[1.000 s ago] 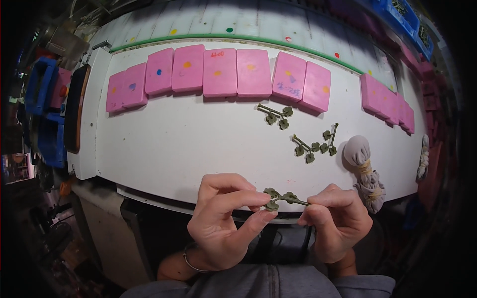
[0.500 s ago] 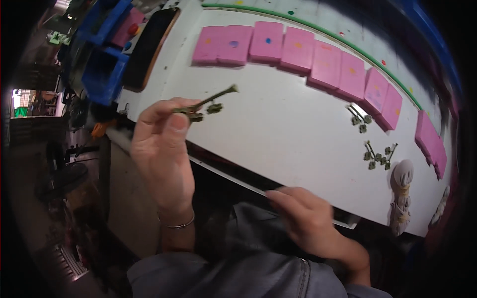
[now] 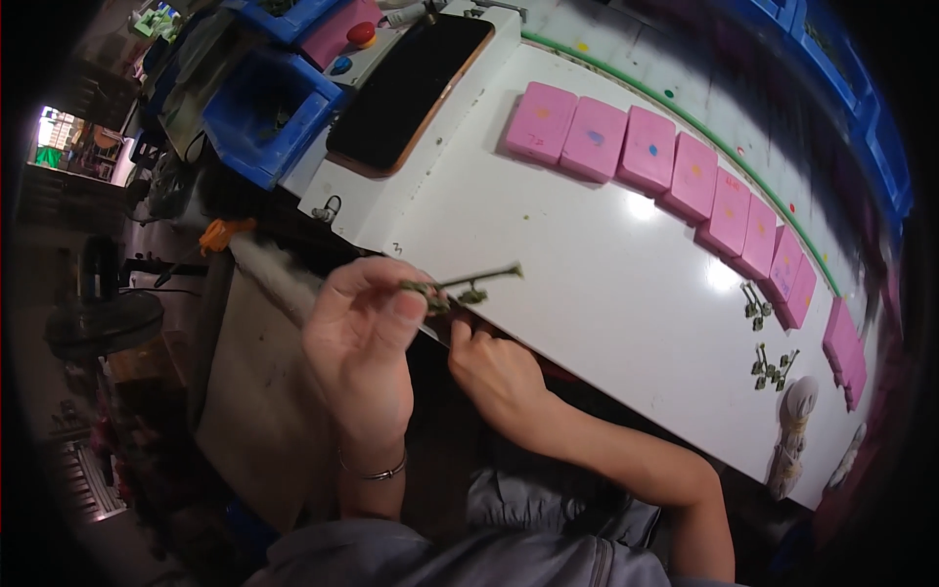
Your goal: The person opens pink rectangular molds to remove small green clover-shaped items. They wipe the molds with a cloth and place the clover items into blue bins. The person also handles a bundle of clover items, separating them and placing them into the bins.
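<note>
My left hand [image 3: 367, 342] pinches a small dark-green branched piece [image 3: 474, 287] between thumb and fingers, just past the table's front edge. It has a thin stem flaring at its tip and lumpy bits hanging along it. My right hand [image 3: 499, 382] is curled at the table edge, just beside and below the left fingers. Its fingertips are partly hidden, so what they hold, if anything, does not show. More green branched pieces [image 3: 773, 367] lie on the right of the white table [image 3: 587, 264], with another green cluster [image 3: 755, 305] near the pink blocks.
A row of pink blocks [image 3: 648, 147] curves along the table's back beside a green strip [image 3: 685, 103]. A dark phone [image 3: 411, 93] lies on a ledge at left, near a blue bin [image 3: 269, 117]. A bundle of pale finger-like pieces [image 3: 794, 435] sits at right.
The view has swung left, showing more of the phone and blue bin. My right hand has moved left to beside my left hand, which still holds the green piece.
</note>
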`<state>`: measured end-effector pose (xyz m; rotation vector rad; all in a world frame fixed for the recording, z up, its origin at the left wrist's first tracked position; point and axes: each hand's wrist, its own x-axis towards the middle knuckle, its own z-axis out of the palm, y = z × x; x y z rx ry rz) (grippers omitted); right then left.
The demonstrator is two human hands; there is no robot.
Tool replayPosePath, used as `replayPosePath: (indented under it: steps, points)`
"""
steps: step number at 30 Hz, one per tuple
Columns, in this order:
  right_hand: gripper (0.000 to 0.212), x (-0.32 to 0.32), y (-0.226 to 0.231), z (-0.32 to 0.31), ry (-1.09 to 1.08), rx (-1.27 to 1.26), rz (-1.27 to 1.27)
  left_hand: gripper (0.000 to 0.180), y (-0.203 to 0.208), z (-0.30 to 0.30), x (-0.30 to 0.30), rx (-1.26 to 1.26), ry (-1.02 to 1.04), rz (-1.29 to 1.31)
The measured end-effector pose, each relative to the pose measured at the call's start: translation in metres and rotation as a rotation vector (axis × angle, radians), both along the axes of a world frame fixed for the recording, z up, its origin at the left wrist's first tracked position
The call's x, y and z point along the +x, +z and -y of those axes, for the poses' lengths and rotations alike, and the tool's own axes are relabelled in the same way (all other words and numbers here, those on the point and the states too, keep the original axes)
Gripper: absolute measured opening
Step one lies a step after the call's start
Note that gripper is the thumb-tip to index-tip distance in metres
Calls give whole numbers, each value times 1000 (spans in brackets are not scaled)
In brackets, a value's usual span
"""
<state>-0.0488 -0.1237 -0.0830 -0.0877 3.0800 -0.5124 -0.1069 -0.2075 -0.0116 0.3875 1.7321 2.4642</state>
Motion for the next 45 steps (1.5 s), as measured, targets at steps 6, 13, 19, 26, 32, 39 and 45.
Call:
replayPosePath:
  steps: [6, 13, 19, 26, 32, 39, 45]
  points:
    - [7, 5, -21, 2, 0, -287, -43, 17, -5, 2, 10, -15, -236, 33]
    - [21, 14, -26, 5, -21, -565, -70, 22, 2, -7, 23, -46, -195, 47]
    - [23, 13, -13, -9, 84, -896, -141, 19, -4, -7, 26, 48, -322, -10]
    - [30, 77, 60, -58, 86, -558, -83, 17, 12, -25, 33, -45, -269, -3]
    - [18, 110, 133, -95, -341, -663, -313, 17, 4, -38, 49, 29, -446, -10]
    - [22, 113, 133, -112, -336, -471, -526, 16, 15, -65, 66, 46, -588, -8]
    - [22, 118, 124, -116, -378, -586, -574, 14, 15, -76, 74, 6, -566, 5]
